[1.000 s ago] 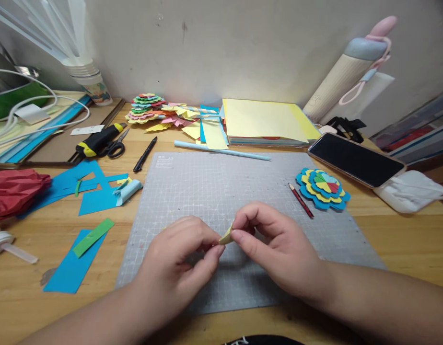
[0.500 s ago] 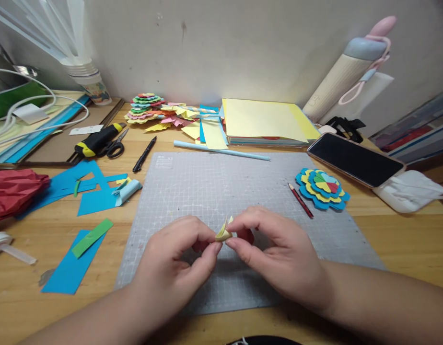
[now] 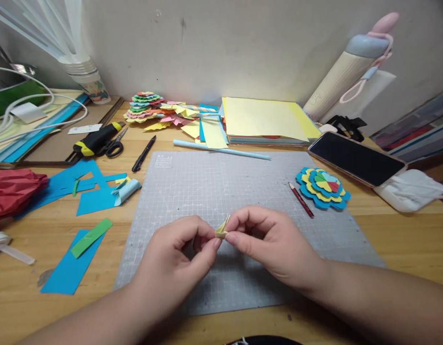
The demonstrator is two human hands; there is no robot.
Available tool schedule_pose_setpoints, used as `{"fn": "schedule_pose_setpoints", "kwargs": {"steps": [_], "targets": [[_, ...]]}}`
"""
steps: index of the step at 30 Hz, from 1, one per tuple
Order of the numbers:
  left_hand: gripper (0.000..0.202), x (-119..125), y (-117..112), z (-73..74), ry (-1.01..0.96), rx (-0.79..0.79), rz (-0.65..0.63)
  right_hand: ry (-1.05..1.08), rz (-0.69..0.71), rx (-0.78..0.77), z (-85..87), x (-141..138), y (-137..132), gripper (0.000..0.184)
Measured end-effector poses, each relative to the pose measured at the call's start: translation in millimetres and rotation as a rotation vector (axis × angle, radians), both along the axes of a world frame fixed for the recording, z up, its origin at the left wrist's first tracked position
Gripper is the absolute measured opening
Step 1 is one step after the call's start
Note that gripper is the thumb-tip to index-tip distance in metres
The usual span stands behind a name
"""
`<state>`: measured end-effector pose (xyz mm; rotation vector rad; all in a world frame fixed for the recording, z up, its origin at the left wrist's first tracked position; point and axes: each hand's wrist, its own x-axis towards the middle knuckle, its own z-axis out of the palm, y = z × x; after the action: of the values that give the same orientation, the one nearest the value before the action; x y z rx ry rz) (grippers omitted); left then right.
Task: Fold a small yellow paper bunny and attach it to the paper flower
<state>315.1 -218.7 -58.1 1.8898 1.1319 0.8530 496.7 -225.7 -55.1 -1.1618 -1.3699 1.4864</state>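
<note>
Paper: a small folded yellow paper (image 3: pixel 221 229), held just above the near middle of the mat.
Left hand: the left hand (image 3: pixel 174 258) pinches the paper's left end between thumb and forefinger, other fingers curled.
Right hand: the right hand (image 3: pixel 275 244) pinches the right end the same way, fingertips almost meeting the left's.
Mat: a grey gridded cutting mat (image 3: pixel 221 187) (white print at its far left corner, too fine to read with certainty).
On the mat's right edge: a red pencil (image 3: pixel 300 200), just beside a layered paper flower (image 3: pixel 322 188) in blue, yellow, green and red.
Beyond: a dark-screened phone (image 3: pixel 356 158), a yellow paper stack (image 3: pixel 264 120), a pale blue paper tube (image 3: pixel 221 149).
Left side: black pen (image 3: pixel 144 153), scissors (image 3: pixel 113 146), blue paper scraps (image 3: pixel 68 268).
Surface: a wooden desk (image 3: pixel 404 239).
Room: a plain pale wall (image 3: pixel 243 48), scuffed, directly behind the desk.
</note>
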Motion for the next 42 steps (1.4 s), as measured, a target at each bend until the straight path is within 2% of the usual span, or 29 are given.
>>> {"fn": "schedule_pose_setpoints", "kwargs": {"steps": [8,13,17,24,34,42], "targets": [[0.016,0.8,-0.3,1.4,-0.002,-0.069,0.019,0.096,0.014,-0.162,-0.3,0.1,4.2,0.012],[0.022,1.8,2.4,3.3,-0.086,-0.287,0.045,0.127,0.008,-0.183,-3.2,0.2,4.0,0.012],[0.023,1.3,5.8,2.5,-0.155,-0.434,0.058,0.132,-0.006,-0.227,-5.8,1.2,4.2,0.02],[0.023,1.6,6.3,-0.4,-0.151,-0.433,0.042,0.201,-0.025,-0.343,-6.6,1.8,6.5,0.023],[0.022,3.5,6.2,2.5,-0.127,-0.453,0.049,0.154,-0.015,-0.349,-5.8,0.4,5.6,0.02],[0.021,4.6,5.4,0.4,-0.135,-0.455,0.048,0.148,-0.062,-0.36,-3.4,-1.2,5.7,0.022]]}}
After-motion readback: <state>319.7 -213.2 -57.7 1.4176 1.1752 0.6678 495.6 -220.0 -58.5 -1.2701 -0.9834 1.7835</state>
